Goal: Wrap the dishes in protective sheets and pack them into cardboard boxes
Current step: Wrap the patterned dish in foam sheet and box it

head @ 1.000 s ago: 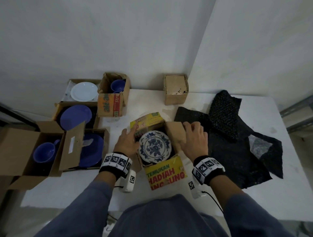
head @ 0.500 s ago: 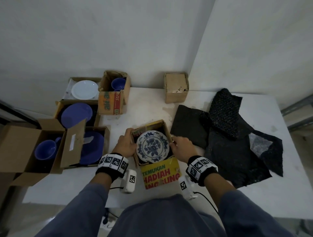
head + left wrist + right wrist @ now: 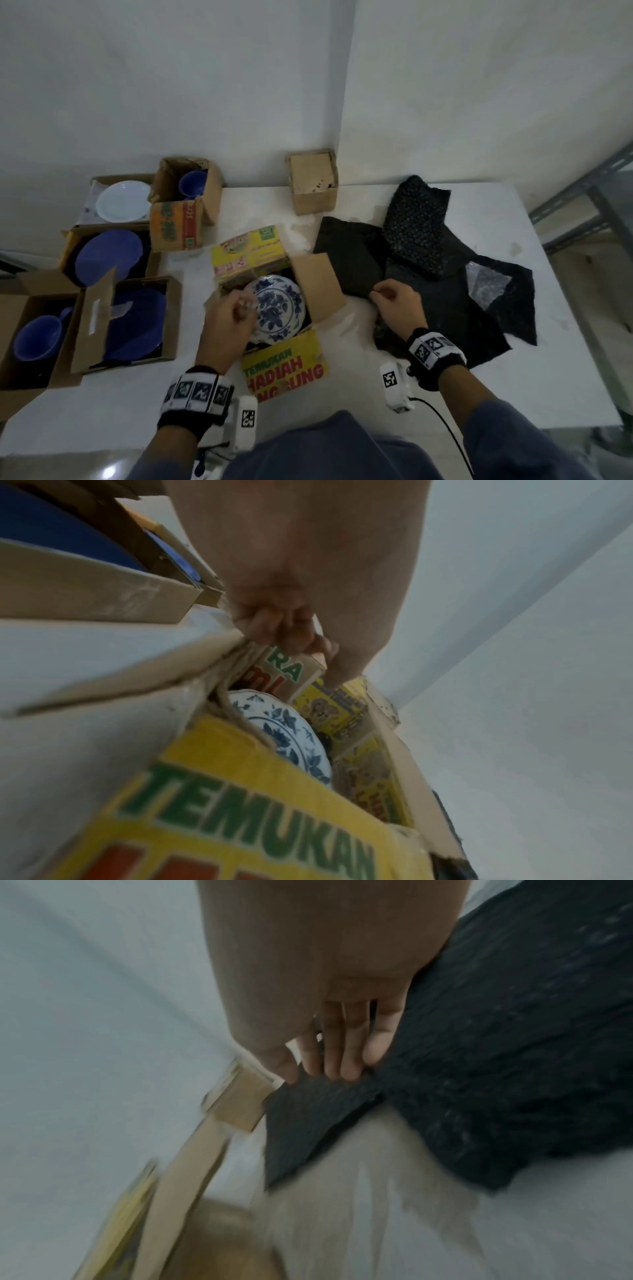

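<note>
My left hand (image 3: 228,317) grips a flap of the printed box (image 3: 286,368) holding the flowered plate (image 3: 278,310), while my right hand (image 3: 399,306), nearer the black sheets (image 3: 445,308) lying to the plate's right, pinches one's corner.

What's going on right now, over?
Left hand grips box flap. Right hand pinches black sheet. Plate unwrapped in box. Nothing in the way.

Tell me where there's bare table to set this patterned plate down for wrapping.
Bare table lies behind the yellow box, between the small closed box and the cup box. The near right edge is bare too. Open boxes crowd the left; black sheets cover the right.
</note>
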### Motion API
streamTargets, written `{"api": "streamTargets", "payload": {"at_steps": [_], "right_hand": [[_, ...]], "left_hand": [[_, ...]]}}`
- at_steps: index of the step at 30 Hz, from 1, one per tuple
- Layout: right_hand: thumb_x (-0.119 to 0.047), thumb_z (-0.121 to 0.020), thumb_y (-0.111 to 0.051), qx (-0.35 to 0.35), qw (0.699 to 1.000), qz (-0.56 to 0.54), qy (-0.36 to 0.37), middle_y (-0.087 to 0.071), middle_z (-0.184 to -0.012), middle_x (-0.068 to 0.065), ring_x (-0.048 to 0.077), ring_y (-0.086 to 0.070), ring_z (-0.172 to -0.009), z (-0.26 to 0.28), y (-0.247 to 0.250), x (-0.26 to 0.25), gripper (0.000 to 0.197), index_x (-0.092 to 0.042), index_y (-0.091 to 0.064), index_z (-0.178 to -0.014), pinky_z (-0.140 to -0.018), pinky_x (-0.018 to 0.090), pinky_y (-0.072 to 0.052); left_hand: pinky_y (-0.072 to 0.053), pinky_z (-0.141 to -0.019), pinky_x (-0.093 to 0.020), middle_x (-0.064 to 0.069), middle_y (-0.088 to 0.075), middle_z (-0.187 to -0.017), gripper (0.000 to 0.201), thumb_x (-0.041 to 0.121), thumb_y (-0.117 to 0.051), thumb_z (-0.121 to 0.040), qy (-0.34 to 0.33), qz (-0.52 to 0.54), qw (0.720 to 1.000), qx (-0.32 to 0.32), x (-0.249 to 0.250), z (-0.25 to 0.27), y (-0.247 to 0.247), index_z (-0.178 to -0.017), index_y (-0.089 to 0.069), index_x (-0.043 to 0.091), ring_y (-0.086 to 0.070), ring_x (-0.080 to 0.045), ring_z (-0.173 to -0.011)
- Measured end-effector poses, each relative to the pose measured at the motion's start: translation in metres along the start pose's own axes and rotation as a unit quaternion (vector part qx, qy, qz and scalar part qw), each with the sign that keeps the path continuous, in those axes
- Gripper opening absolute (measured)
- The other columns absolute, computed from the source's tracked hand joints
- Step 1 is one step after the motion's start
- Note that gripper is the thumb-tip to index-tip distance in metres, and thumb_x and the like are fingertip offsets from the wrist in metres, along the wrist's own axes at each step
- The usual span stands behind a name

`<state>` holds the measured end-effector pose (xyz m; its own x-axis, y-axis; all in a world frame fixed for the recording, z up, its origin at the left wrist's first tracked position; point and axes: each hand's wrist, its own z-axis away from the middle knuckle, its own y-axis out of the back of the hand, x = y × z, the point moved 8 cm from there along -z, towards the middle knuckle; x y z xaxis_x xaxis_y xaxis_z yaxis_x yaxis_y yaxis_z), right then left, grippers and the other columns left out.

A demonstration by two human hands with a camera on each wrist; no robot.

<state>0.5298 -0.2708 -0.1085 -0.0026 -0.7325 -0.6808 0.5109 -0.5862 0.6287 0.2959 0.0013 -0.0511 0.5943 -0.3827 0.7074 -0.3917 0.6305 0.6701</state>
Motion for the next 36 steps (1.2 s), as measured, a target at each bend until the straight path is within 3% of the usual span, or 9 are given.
{"api": "streamTargets", "payload": {"at_steps": [6, 13, 15, 18, 21, 24, 29, 33, 36], "right_hand": [[-0.026, -0.085, -0.073, 0.151, 0.98, -0.072, -0.111, -0.063, -0.106, 0.011, 0.028, -0.061, -0.101, -0.041, 0.093, 0.066, 0.038, -0.009, -0.061, -0.117, -0.085, 0.03, -0.043], [-0.053, -0.083, -0.07, 0.057, 0.982, -0.039, -0.175, -0.07, -0.105, 0.01, 0.032, -0.064, -0.101, -0.087, 0.097, 0.09, 0.048, -0.01, -0.071, -0.105, -0.082, 0.034, -0.049], [-0.047, -0.083, -0.07, 0.091, 0.989, 0.004, -0.113, -0.069, -0.106, 0.011, 0.033, -0.063, -0.104, -0.088, 0.103, 0.076, 0.04, -0.013, -0.07, -0.105, -0.088, 0.04, -0.05], [-0.026, -0.083, -0.074, 0.16, 0.978, 0.037, 0.131, -0.064, -0.094, 0.01, 0.031, -0.06, -0.091, -0.072, 0.107, 0.027, 0.021, -0.01, -0.065, -0.093, -0.08, 0.045, -0.05], [-0.009, -0.08, -0.069, 0.135, 0.905, 0.063, 0.398, -0.057, -0.086, 0.006, 0.028, -0.057, -0.077, -0.024, 0.093, -0.024, 0.015, -0.011, -0.055, -0.084, -0.068, 0.04, -0.046], [-0.013, -0.072, -0.07, 0.082, 0.831, 0.155, 0.528, -0.062, -0.111, 0.014, 0.032, -0.061, -0.087, 0.013, 0.069, -0.042, 0.028, -0.013, -0.053, -0.094, -0.073, 0.038, -0.049], [-0.009, -0.069, -0.073, -0.011, 0.771, 0.204, 0.604, -0.067, -0.117, 0.014, 0.03, -0.068, -0.088, 0.042, 0.046, -0.048, 0.038, -0.013, -0.067, -0.107, -0.059, 0.033, -0.055], [-0.018, -0.079, -0.054, -0.037, 0.793, 0.209, 0.571, -0.054, -0.137, 0.01, 0.028, -0.066, -0.088, 0.034, 0.056, -0.048, 0.025, -0.02, -0.056, -0.104, -0.056, 0.034, -0.053], [-0.039, -0.082, -0.064, -0.082, 0.826, 0.204, 0.519, -0.049, -0.14, -0.001, 0.024, -0.065, -0.083, 0.024, 0.07, -0.045, 0.026, -0.024, -0.058, -0.102, -0.058, 0.032, -0.051]], "left_hand": [[-0.042, -0.062, -0.019, 0.001, -0.055, -0.076, 0.017, 0.015, -0.063, -0.096, -0.003, 0.031, 0.998, -0.047, 0.013, 0.029, -0.042, -0.095, -0.065, 0.031, -0.054, -0.004, -0.07], [-0.048, -0.072, -0.029, -0.009, -0.062, -0.087, 0.025, 0.006, -0.065, -0.093, 0.03, 0.041, 0.999, -0.006, 0.031, 0.056, -0.069, -0.089, -0.066, 0.031, -0.058, -0.017, -0.083], [-0.048, -0.067, -0.028, -0.009, -0.062, -0.083, 0.027, 0.005, -0.066, -0.092, 0.022, 0.043, 0.999, 0.007, 0.041, 0.058, -0.074, -0.087, -0.065, 0.031, -0.057, -0.013, -0.077], [-0.045, -0.061, -0.022, -0.009, -0.061, -0.076, 0.024, 0.005, -0.068, -0.09, 0.002, 0.052, 0.998, 0.029, 0.064, 0.058, -0.082, -0.086, -0.066, 0.028, -0.055, -0.014, -0.071], [-0.045, -0.065, -0.019, 0.0, -0.066, -0.08, 0.017, 0.014, -0.069, -0.092, -0.014, 0.091, 0.996, 0.013, 0.097, 0.048, -0.098, -0.091, -0.067, 0.031, -0.06, -0.013, -0.073], [-0.053, -0.078, -0.029, 0.008, -0.067, -0.098, 0.024, 0.036, -0.071, -0.089, 0.007, 0.189, 0.982, -0.025, 0.138, 0.029, -0.123, -0.111, -0.064, 0.032, -0.065, -0.013, -0.092], [-0.052, -0.085, -0.022, 0.006, -0.053, -0.12, 0.065, 0.036, -0.084, -0.075, -0.001, 0.173, 0.984, -0.049, 0.196, -0.011, -0.158, -0.128, -0.046, 0.03, -0.058, -0.006, -0.108], [-0.049, -0.088, -0.034, 0.0, -0.067, -0.106, 0.021, 0.014, -0.068, -0.09, 0.028, 0.168, 0.984, 0.059, 0.203, -0.023, -0.147, -0.111, -0.063, 0.015, -0.062, -0.02, -0.104], [-0.05, -0.094, -0.039, -0.006, -0.071, -0.112, 0.032, 0.042, -0.072, -0.083, 0.161, 0.274, 0.946, 0.066, 0.17, -0.025, -0.144, -0.105, -0.072, 0.018, -0.064, -0.023, -0.106]]}}
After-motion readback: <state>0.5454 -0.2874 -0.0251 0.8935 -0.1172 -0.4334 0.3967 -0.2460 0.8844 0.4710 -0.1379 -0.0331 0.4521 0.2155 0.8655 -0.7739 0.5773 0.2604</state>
